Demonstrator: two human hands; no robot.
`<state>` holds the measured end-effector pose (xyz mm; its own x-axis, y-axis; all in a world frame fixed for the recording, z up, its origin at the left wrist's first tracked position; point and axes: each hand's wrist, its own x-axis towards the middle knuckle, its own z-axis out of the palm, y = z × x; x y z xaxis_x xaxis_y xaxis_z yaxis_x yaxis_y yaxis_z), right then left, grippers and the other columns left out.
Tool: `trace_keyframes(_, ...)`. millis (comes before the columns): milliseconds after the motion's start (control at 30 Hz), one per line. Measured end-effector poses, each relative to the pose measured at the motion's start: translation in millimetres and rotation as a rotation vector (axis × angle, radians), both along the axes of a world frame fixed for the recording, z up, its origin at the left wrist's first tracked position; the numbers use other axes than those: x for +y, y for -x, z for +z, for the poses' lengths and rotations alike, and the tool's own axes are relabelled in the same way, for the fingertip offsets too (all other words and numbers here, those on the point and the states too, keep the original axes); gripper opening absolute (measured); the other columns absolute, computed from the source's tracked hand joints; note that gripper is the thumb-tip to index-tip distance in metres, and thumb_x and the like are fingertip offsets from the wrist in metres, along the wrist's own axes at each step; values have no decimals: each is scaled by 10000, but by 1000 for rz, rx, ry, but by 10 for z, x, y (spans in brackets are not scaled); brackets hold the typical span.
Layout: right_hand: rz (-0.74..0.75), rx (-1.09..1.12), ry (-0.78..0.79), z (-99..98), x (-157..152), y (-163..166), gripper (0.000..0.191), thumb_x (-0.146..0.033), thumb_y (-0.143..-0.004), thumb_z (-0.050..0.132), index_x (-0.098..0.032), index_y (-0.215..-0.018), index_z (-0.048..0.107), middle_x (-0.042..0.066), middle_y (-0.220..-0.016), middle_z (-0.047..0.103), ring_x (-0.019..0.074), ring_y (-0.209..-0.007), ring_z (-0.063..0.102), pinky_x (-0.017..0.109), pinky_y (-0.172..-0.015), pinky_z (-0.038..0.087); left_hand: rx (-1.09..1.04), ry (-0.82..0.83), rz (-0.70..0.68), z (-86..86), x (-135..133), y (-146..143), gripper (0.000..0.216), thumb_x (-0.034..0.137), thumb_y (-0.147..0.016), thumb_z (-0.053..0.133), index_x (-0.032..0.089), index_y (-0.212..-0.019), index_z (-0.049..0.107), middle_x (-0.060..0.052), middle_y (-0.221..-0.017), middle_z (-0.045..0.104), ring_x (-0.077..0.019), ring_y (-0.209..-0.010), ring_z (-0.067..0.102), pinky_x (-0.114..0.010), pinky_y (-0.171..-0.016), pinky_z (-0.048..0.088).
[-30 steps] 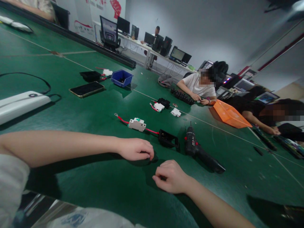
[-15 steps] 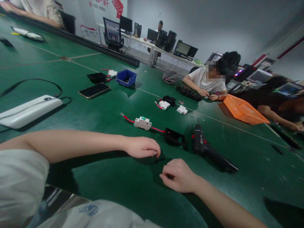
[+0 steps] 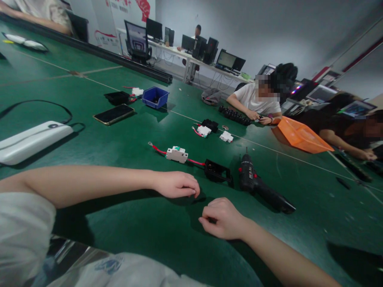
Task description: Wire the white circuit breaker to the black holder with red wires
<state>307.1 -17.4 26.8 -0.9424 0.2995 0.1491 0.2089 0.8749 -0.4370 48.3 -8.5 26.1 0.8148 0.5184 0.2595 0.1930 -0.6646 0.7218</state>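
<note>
My left hand (image 3: 178,184) rests on the green table with its fingers curled under, and nothing shows in it. To its right and nearer to me, my right hand (image 3: 221,218) lies in a loose fist, apart from the left, with no object visible in it. Just beyond my left hand is a white circuit breaker (image 3: 177,154) with red wires on both ends. One wire (image 3: 157,149) ends in a ring terminal; the other runs to a small open black box (image 3: 217,171). A black cordless screwdriver (image 3: 254,179) lies beyond my right hand, touched by neither hand.
Farther off are more breakers (image 3: 204,131), a blue bin (image 3: 155,98), a black tray (image 3: 117,97) and a phone (image 3: 114,114). A white device with a strap (image 3: 36,139) lies left. An orange bin (image 3: 303,134) stands near a co-worker (image 3: 254,97) across the table.
The view has shifted slightly, so the table things appear a little farther left. My hands keep the same pose, and nothing was picked up or put down.
</note>
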Motion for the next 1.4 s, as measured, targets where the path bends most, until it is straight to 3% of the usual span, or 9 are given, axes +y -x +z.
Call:
trace_keyframes(600,1,-1,-6,-35,8,-14,282,-260,-920,572,-205,-645,537,-44,-508,521,96,-473,473,267,-539,286,83,-51,1,-60,2,-5,262,295,-1052,411,200,-979,644,-70,-953,678,-173,-929,594,-262,-863,453)
trace_keyframes(1400,0,-14,-4,-49,1,-27,274,-263,-912,581,-207,-649,532,-47,-511,519,96,-481,477,266,-539,286,122,47,44,21,-30,17,297,316,-1065,305,203,-881,509,-42,-877,585,-173,-843,522,-286,-811,422)
